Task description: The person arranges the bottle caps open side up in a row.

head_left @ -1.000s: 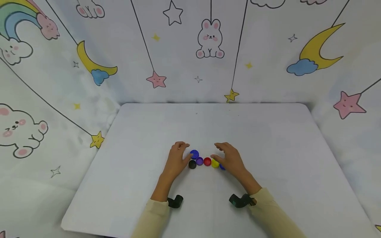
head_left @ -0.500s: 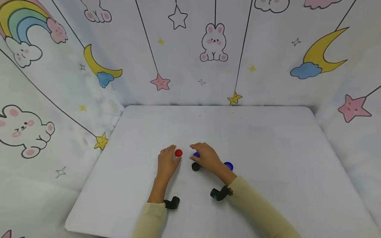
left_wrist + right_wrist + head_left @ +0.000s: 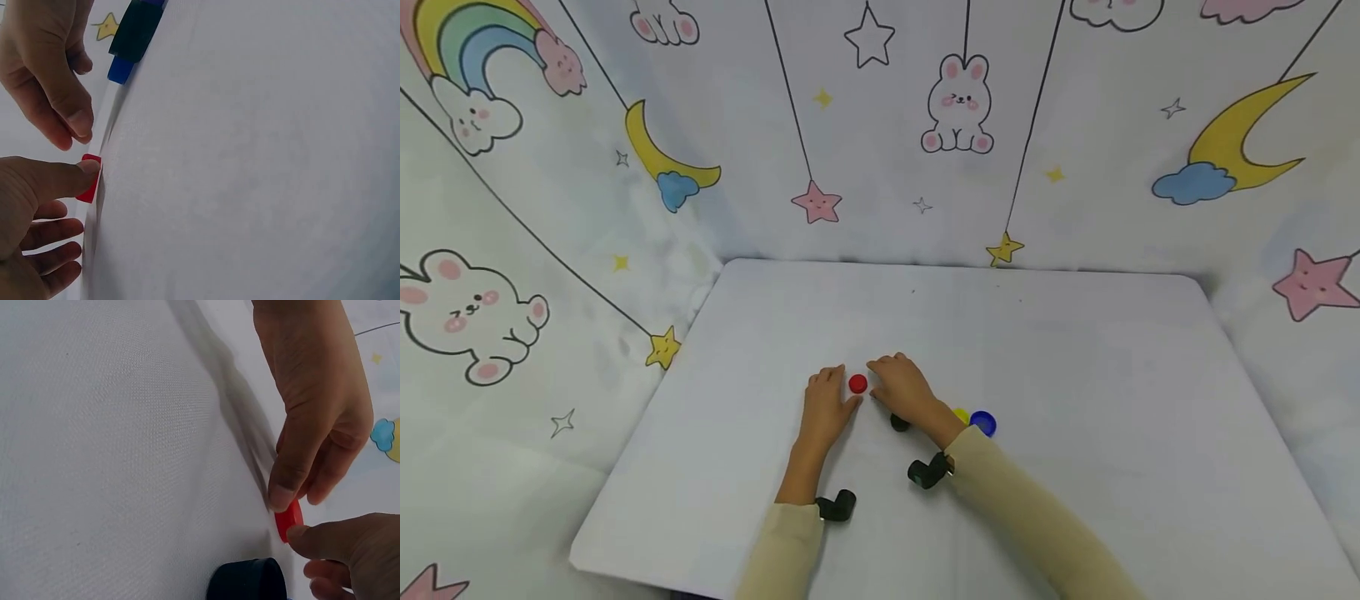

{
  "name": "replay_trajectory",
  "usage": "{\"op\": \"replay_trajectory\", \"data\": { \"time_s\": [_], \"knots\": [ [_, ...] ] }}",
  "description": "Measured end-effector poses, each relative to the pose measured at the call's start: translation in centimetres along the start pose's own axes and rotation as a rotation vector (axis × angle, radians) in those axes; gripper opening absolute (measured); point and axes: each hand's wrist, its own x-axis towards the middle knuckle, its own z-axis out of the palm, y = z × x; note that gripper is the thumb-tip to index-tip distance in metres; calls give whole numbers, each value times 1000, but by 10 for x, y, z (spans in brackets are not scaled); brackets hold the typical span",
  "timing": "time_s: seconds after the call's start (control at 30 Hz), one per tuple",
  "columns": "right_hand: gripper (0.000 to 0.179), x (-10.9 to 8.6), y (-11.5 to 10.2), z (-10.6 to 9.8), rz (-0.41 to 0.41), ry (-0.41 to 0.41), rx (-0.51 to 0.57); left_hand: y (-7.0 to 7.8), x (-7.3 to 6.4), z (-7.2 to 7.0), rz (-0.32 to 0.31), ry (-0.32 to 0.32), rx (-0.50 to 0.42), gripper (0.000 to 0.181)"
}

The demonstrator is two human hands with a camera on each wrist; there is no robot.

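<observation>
A small red bottle cap [image 3: 858, 384] lies on the white table between my two hands. My left hand [image 3: 827, 408] is at its left, fingers loosely extended and thumb close to its near side. From the right my right hand [image 3: 906, 390] reaches in, fingertips and thumb spread just beside the cap. In the left wrist view the left thumb overlaps the red cap [image 3: 89, 196]; whether it touches is unclear. A black cap [image 3: 899, 423] shows partly under my right hand, and a yellow cap [image 3: 961, 415] and a blue cap [image 3: 982, 423] sit by the right wrist.
The white table [image 3: 1075, 350] stretches around the hands, with a cartoon-printed cloth [image 3: 880, 125] rising behind it. In the left wrist view another blue cap [image 3: 120, 70] stands near the black one. My right hand hides part of the cap group in the head view.
The red cap has left the row and now lies farther left, between the hands. My right hand has moved left across the other caps to its side; the left hand first shifted left.
</observation>
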Motion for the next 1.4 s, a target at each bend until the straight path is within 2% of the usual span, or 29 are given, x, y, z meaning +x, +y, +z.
{"op": "replay_trajectory", "data": {
  "time_s": [0.2, 0.47, 0.77, 1.0, 1.17, 1.27, 1.4],
  "knots": [
    [43, 4, -3, 6, 13, -65, -25, -3, 2, 0, 35, 10, -6, 57],
    [41, 8, -5, 12, 10, -48, 7, -3, 4, -1, 43, 17, -17, 54],
    [24, 13, -6, 15, -26, -51, 74, -5, 6, 0, 75, 20, -27, 35],
    [23, 15, -8, 16, -25, -59, 74, -7, 6, 1, 99, 50, -30, 29],
    [23, 14, -7, 12, -57, -75, 81, -8, 4, 0, 115, 28, -41, 28],
    [21, 13, -5, 6, -66, -65, 134, -8, 4, -4, 128, 14, -78, 28],
    [22, 11, -4, -7, -66, -13, 247, -4, 5, -12, 150, 19, -177, 30]
  ]
}}
